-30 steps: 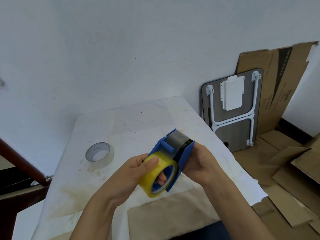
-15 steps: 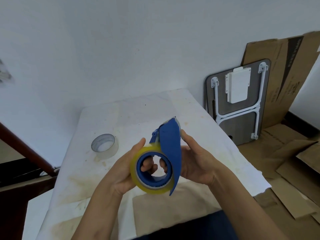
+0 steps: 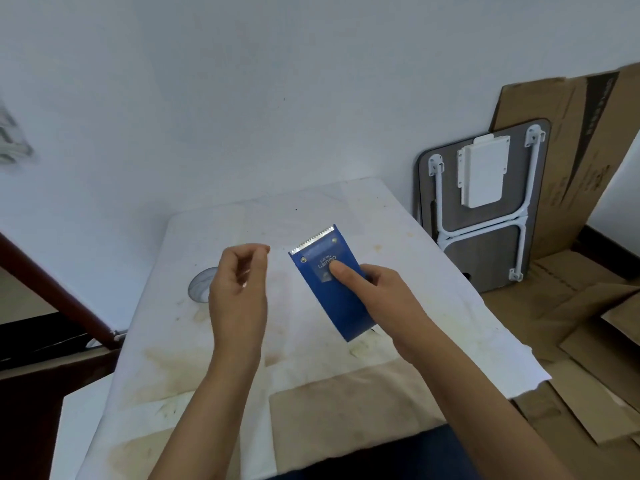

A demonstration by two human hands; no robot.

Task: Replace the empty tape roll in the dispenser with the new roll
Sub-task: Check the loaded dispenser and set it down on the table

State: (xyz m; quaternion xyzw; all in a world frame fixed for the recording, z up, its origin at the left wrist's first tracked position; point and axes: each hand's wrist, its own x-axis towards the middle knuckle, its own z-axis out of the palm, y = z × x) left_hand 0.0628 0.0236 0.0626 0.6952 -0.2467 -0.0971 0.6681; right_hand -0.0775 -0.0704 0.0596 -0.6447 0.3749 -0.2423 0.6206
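Head view: right hand (image 3: 377, 289) grips the blue tape dispenser (image 3: 332, 285), left hand (image 3: 239, 289) free.
Both forearms reach forward over the stained table (image 3: 433, 271). Right thumb lies flat on the dispenser's label face, serrated blade pointing away; its fingers are hidden beneath. Left hand, just left of the dispenser, is raised, fingers loosely curled, thumb and forefinger nearly pinched, holding nothing visible. Behind the left hand, partly hidden, the empty roll (image 3: 201, 285) rests on the table.

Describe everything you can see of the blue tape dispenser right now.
The tape dispenser shows a flat blue face that looks like plastic, with a serrated metal blade along its far edge, small rivets and a printed logo. It is tilted, blade end pointing away, above the white table. The right hand holds it, thumb pressed on the face. No tape roll is visible from this side.
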